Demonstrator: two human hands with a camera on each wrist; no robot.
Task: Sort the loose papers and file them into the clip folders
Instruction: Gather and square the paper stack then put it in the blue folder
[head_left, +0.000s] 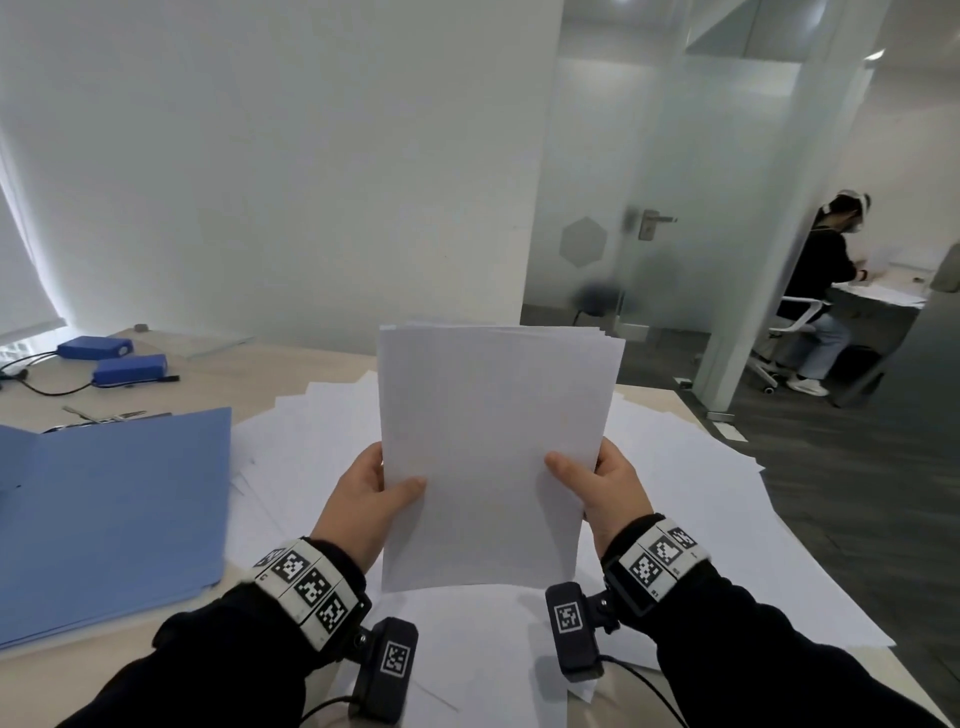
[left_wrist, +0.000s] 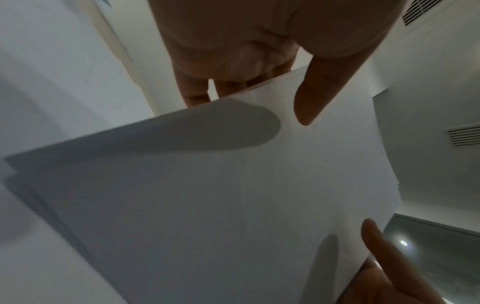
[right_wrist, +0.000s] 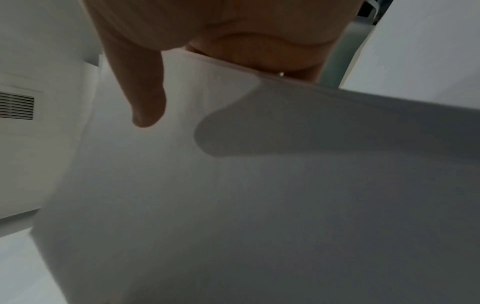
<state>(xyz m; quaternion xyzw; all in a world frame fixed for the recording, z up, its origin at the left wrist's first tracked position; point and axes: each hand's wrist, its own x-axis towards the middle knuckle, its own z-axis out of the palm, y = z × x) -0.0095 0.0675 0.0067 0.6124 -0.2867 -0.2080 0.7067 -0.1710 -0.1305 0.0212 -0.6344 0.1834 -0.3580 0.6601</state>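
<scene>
White sheets form the stack of papers (head_left: 493, 452) that I hold upright above the desk (head_left: 291, 358). Head view: my left hand (head_left: 371, 501) grips the stack's left edge, thumb across the front face; my right hand (head_left: 605, 491) grips the right edge the same way. The top edges of the sheets are slightly fanned and not flush. More loose papers (head_left: 691, 499) lie spread over the desk beneath the stack. A blue clip folder (head_left: 111, 514) lies to the left, just beside the spread. Two blue boxes (head_left: 111, 358) with cables sit at the far left of the desk. Another person (head_left: 815, 291) sits at a table well apart, at the right.

Left wrist view: my thumb presses the near face of the stack (left_wrist: 207, 195), my fingers (left_wrist: 197, 92) curl behind its edge, and my right thumb appears at the lower right.

Right wrist view: my right hand (right_wrist: 221, 30) clamps the stack (right_wrist: 233, 195), thumb on the front.
</scene>
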